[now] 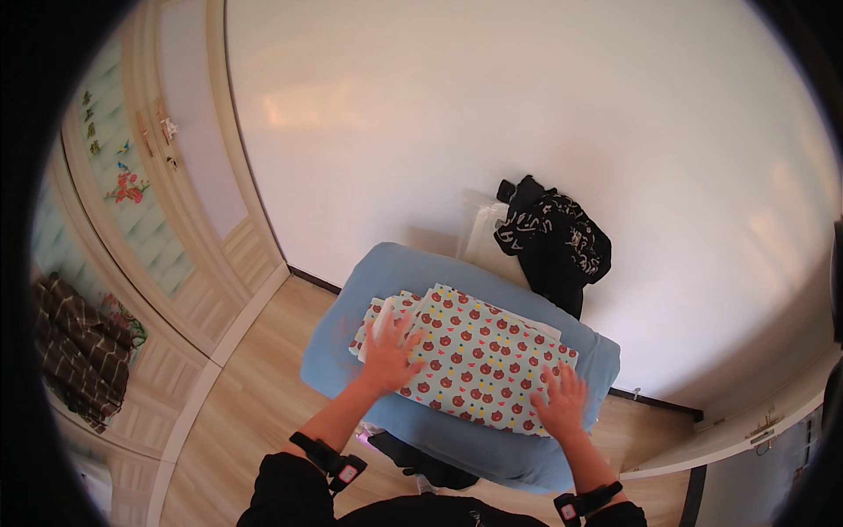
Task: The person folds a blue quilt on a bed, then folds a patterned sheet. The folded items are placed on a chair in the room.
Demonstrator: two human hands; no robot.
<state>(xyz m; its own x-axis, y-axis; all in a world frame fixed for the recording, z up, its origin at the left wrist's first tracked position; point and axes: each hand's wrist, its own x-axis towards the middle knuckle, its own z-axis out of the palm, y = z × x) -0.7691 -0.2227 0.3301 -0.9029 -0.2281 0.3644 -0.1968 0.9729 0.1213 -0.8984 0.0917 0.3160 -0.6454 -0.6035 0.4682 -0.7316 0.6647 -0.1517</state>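
Observation:
A folded cloth printed with brown bear heads and pineapples (484,359) lies on a padded surface under a blue cover (454,428). Its left end shows several uneven layers, some with white undersides. My left hand (390,356), slightly blurred, is spread over the left part of the cloth. Over the right edge of the cloth is my right hand (561,400), fingers apart. Neither hand grips anything. Both forearms wear black straps with small devices.
Behind the blue cover, a black garment with white lettering (553,237) hangs over a pale plastic-wrapped item (484,230) by the white wall. Wardrobe doors (197,132) stand left, with a brown checked cloth (85,349) hanging there. An open door (731,454) is at right.

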